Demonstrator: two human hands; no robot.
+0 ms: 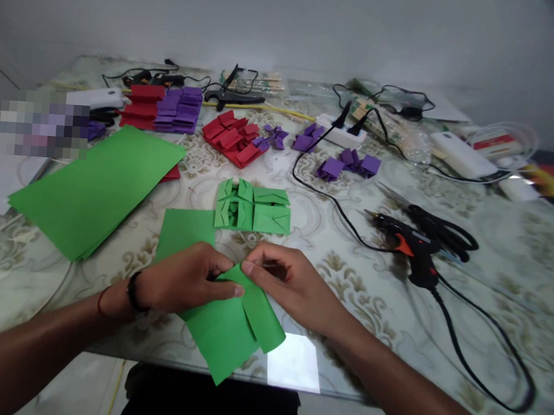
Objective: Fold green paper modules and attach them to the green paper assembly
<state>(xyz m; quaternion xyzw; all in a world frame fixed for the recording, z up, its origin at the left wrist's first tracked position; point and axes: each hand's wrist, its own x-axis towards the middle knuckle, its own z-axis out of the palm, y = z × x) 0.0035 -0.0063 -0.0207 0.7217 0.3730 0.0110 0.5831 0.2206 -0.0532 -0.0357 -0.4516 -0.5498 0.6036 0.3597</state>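
Both hands pinch a green sheet point(230, 331) at the table point(490, 279) edge: left hand point(184, 280) pins the fold, right hand point(290, 284) rolls a flap over (folded green pieces point(253, 207) lie just beyond)

Open tabletop point(500, 274) lies at 3 o'clock beyond the glue gun point(409, 248) and its cord point(474, 367). Folded green pieces point(252, 207) block 12 o'clock; the green paper stack point(96, 185) blocks 10 o'clock.
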